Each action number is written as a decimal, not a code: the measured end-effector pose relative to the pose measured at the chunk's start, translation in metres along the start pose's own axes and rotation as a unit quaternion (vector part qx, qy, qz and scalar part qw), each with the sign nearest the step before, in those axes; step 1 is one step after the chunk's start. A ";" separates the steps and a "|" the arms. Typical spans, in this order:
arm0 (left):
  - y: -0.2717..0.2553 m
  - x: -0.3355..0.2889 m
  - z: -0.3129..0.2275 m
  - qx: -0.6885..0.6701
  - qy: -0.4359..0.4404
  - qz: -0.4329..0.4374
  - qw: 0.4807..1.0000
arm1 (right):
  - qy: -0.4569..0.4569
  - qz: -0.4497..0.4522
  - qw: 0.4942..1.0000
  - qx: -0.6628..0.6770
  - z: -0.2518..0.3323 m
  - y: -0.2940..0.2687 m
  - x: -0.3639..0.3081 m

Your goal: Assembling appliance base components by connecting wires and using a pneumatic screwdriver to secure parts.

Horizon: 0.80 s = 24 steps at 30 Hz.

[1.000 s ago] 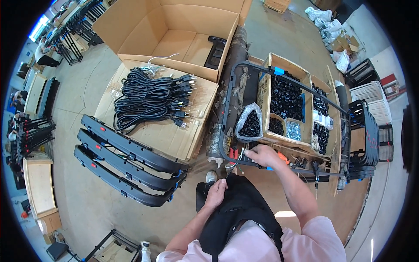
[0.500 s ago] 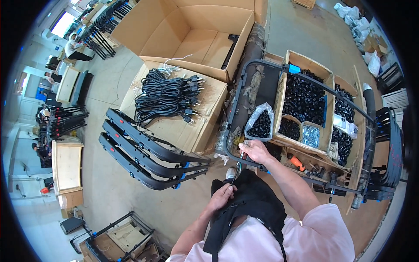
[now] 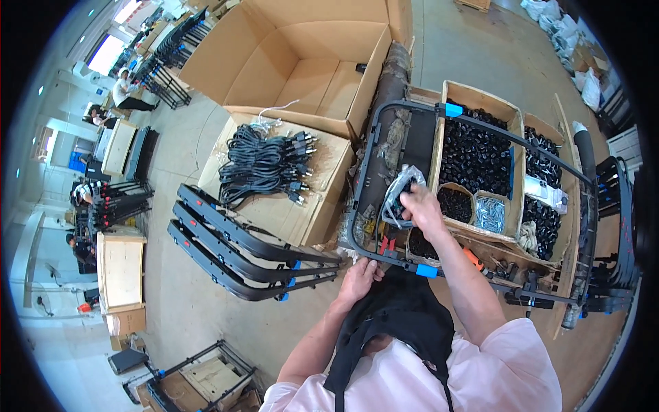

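My right hand [image 3: 422,209] reaches into a clear plastic bag [image 3: 392,206] of small black parts, its fingers curled together; what they pinch is hidden. Around it runs a black tubular frame [image 3: 355,213] with blue sleeves, lying across the workbench. At the frame's lower left corner is my left hand [image 3: 362,280], fingers closed against the bar; anything inside them cannot be made out. A red object [image 3: 388,244], perhaps tool handles, shows just inside the frame's lower bar. Close to my right wrist sits a small container of dark parts [image 3: 422,245].
Wooden bins hold black caps [image 3: 473,158] and silver screws [image 3: 489,214]. An orange-handled tool [image 3: 473,259] lies below them. Bundled black power cords [image 3: 264,165] rest on a carton, with a large open cardboard box [image 3: 302,75] behind. Curved black frame parts [image 3: 230,240] lean at the left.
My right hand has moved from the cable by the lower bar up into the plastic bag. My left hand has risen to the frame's corner. The cable between my hands no longer shows.
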<state>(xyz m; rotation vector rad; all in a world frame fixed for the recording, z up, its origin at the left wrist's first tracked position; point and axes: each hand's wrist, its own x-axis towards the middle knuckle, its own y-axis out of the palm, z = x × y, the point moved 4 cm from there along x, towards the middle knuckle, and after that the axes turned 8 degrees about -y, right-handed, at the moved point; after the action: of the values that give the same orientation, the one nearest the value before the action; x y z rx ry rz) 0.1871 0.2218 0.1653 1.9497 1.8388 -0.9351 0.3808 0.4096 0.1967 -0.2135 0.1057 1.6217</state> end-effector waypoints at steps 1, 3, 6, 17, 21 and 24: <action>0.000 0.003 0.001 0.003 0.008 0.007 1.000 | -0.012 0.014 0.993 -0.120 -0.007 -0.007 -0.007; -0.001 0.006 0.009 -0.036 -0.010 0.025 0.999 | 0.124 0.195 0.954 -0.191 -0.019 0.010 -0.024; -0.003 0.011 0.006 -0.008 -0.009 0.061 0.998 | 0.081 0.217 0.964 -0.132 -0.043 0.038 -0.029; -0.011 0.002 0.027 -0.006 0.024 0.063 0.998 | -0.057 0.093 0.962 -0.252 -0.007 0.090 0.013; -0.020 0.005 0.007 0.048 0.014 0.028 0.998 | -0.080 0.058 0.954 -0.284 -0.009 0.089 0.025; -0.013 0.017 0.022 -0.024 -0.013 0.029 0.999 | -0.093 0.050 0.950 -0.294 -0.014 0.093 0.031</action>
<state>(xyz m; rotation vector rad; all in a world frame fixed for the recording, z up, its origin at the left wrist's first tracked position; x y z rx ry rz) 0.1683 0.2231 0.1405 1.9427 1.7640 -0.8851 0.2875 0.4315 0.1713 -0.5160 -0.5285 1.7324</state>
